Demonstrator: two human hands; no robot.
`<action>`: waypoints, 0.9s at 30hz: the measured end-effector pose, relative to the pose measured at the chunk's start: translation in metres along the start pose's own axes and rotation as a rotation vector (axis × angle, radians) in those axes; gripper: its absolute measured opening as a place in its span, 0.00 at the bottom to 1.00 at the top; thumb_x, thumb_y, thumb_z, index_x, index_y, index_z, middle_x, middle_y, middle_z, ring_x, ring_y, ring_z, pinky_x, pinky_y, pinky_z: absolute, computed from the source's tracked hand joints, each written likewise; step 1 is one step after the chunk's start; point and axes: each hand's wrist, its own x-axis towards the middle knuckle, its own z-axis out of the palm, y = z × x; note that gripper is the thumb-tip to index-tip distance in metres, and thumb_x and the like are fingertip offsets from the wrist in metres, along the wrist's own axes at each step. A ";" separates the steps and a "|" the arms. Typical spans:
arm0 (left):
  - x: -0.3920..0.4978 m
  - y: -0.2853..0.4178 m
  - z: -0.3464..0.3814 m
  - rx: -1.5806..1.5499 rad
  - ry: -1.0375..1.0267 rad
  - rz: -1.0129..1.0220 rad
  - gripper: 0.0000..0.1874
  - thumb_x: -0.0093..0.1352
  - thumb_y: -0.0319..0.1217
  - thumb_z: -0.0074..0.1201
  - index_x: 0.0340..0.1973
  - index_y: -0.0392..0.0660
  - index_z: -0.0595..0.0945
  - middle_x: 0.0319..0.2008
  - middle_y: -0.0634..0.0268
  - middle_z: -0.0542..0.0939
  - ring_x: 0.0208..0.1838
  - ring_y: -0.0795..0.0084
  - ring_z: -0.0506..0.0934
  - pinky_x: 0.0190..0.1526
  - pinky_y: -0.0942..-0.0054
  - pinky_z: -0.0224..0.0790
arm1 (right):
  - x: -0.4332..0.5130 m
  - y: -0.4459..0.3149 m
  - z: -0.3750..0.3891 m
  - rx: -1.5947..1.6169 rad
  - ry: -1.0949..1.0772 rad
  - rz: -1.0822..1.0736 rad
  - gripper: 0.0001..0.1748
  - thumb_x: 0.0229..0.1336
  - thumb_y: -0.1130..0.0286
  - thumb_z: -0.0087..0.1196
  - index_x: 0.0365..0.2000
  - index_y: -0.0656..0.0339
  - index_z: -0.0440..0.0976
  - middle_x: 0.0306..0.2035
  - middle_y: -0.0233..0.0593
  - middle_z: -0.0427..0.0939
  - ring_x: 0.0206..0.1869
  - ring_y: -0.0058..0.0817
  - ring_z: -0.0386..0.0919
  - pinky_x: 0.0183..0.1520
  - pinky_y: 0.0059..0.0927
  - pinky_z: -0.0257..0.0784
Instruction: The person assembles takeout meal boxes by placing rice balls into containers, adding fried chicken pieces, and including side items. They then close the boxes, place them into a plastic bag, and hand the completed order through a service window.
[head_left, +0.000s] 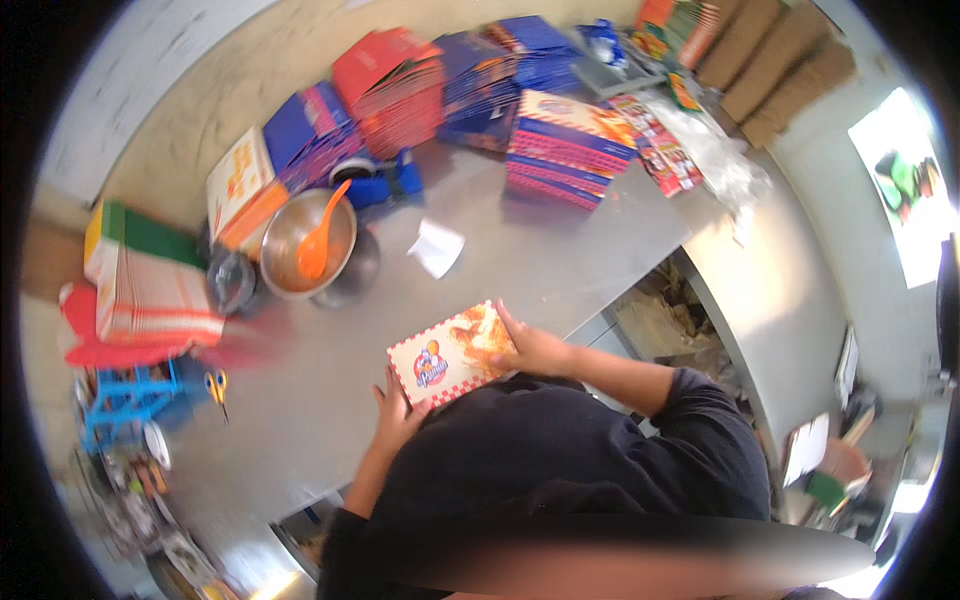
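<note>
A printed cardboard food box (452, 354) with a checkered border and a picture of fried food is held close to my body at the table's near edge. My left hand (400, 411) grips its lower left end, thumb along the side. At the opposite end, my right hand (536, 349) clasps the right side. The box looks closed, and its underside is hidden. Farther off stands a stack of similar boxes (571, 150), blue and red on their sides. A crumpled white paper (437, 247) lies between my hands and that stack.
On the steel table (315, 397), a metal bowl (277, 232) holds an orange ladle (316, 251). Flat blue cartons (480, 82) and red cartons (394, 90) line the wall. Scissors (217, 386) lie left, near a blue plastic rack (131, 405). Plastic wrap (705, 150) lies at right.
</note>
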 end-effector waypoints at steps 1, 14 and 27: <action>0.006 0.002 0.005 -0.029 0.041 -0.008 0.42 0.68 0.45 0.48 0.68 0.37 0.48 0.69 0.40 0.51 0.74 0.42 0.36 0.63 0.34 0.12 | -0.004 0.002 0.008 0.073 0.094 -0.023 0.52 0.56 0.51 0.53 0.68 0.63 0.34 0.65 0.62 0.53 0.68 0.51 0.53 0.68 0.38 0.51; 0.178 0.041 -0.025 0.852 0.757 -0.451 0.31 0.65 0.46 0.51 0.63 0.51 0.68 0.70 0.43 0.46 0.70 0.32 0.45 0.63 0.35 0.44 | 0.018 0.086 -0.079 -0.007 0.812 0.036 0.41 0.55 0.49 0.52 0.62 0.62 0.56 0.63 0.49 0.62 0.66 0.50 0.56 0.66 0.47 0.53; 0.210 -0.015 -0.010 0.317 0.683 -0.182 0.24 0.68 0.26 0.44 0.61 0.39 0.66 0.64 0.49 0.64 0.67 0.52 0.62 0.66 0.61 0.50 | -0.141 0.385 -0.373 -0.004 1.958 0.054 0.12 0.46 0.80 0.49 0.34 0.61 0.76 0.42 0.46 0.77 0.46 0.43 0.74 0.51 0.37 0.68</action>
